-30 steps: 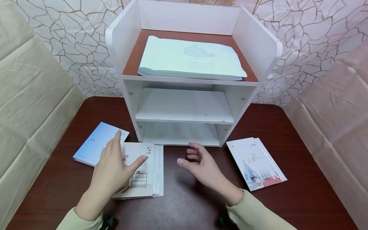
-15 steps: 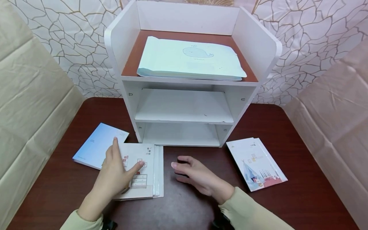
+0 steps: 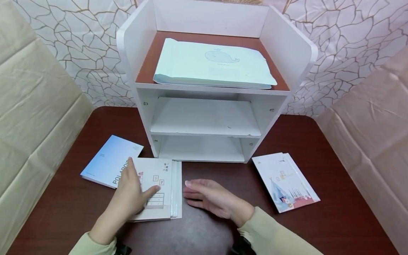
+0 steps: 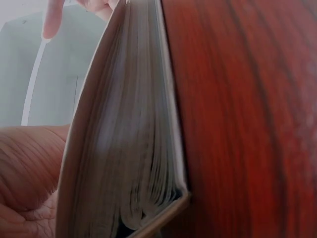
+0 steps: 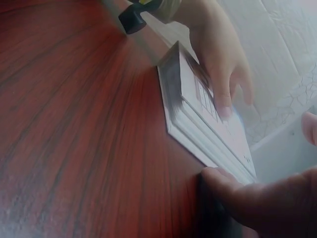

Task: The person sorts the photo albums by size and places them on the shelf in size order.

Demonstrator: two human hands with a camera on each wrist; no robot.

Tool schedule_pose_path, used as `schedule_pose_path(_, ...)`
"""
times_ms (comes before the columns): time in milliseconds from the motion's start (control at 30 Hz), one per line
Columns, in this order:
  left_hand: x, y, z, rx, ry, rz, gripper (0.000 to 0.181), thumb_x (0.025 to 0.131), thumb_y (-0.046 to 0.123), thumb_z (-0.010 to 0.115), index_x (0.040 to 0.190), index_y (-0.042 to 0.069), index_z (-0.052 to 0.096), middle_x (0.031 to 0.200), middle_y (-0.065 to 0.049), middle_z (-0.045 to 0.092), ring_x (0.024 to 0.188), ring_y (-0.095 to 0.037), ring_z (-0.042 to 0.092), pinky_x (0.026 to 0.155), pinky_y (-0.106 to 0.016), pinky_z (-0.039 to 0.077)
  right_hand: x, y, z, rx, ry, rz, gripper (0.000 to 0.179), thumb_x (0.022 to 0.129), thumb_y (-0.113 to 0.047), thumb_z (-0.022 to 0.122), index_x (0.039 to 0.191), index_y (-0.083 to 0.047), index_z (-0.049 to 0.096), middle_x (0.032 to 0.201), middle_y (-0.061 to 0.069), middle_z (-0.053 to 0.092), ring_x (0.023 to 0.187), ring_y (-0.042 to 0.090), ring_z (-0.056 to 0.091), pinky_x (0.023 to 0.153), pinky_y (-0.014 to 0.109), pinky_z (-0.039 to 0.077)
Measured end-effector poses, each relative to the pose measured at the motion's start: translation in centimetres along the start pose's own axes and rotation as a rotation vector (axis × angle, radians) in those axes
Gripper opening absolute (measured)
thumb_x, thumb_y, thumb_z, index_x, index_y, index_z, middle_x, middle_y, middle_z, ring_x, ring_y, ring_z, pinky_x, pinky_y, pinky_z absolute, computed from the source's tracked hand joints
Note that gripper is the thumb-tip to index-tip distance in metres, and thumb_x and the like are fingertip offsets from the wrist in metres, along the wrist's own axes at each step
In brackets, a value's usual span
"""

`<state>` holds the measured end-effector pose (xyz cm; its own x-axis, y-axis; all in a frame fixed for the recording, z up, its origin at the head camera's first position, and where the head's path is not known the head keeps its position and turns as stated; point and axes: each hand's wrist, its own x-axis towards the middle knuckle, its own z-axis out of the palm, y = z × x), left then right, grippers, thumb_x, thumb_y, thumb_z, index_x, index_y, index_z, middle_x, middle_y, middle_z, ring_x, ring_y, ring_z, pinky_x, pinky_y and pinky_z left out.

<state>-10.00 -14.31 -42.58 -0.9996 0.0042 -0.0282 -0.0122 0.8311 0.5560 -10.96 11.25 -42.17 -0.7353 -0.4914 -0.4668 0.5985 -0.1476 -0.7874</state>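
A thick white album [image 3: 164, 209] with printed drawings on its cover lies on the dark red table. My left hand [image 3: 129, 194] rests on its left part, fingers extended and thumb spread across the cover. In the right wrist view, the left thumb touches the album cover [image 5: 203, 104]. The page edges [image 4: 131, 114] fill much of the left wrist view. My right hand [image 3: 213, 200] is beside the album's right edge, fingers slightly bent and holding nothing. In the right wrist view, a right fingertip [image 5: 215, 176] appears at that edge; contact is hard to tell.
Partly under the left hand, a blue book [image 3: 111, 156] marked with "POLAROI" lies behind the album. White booklets [image 3: 280, 177] lie at the right. A white shelf unit [image 3: 204, 134] stands behind, carrying a pale whale-printed package [image 3: 210, 67] on top. Beige fabric [image 3: 38, 124] borders the left side.
My right hand has moved left and toward me, up to the album's right edge. My left hand has lowered slightly onto the cover, uncovering the lettering on the blue book.
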Motion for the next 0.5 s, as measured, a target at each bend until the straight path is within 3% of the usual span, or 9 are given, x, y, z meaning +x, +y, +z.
schedule_pose_path(233, -0.11, 0.29, -0.1, -0.012, -0.021, -0.027, 0.127, 0.079, 0.04, 0.079, 0.147, -0.008, -0.017, 0.144, -0.046, 0.01, 0.131, -0.059, 0.02, 0.103, -0.066, 0.026, 0.26, -0.06, 0.28, -0.005, -0.005, 0.001, 0.067, 0.093, -0.026, 0.066, 0.136, 0.014, 0.035, 0.13, 0.03, 0.049, 0.122, 0.036, 0.05, 0.102, 0.046, 0.041)
schedule_pose_path(500, -0.46, 0.55, -0.15, -0.033, -0.043, -0.021, 0.128, 0.079, 0.038, 0.08, 0.146, -0.007, -0.019, 0.137, -0.049, 0.019, 0.127, -0.058, 0.027, 0.102, -0.063, 0.03, 0.29, -0.05, 0.25, -0.022, -0.008, 0.005, 0.059, 0.092, -0.023, 0.067, 0.129, 0.015, 0.041, 0.125, 0.029, 0.052, 0.117, 0.035, 0.053, 0.103, 0.045, 0.041)
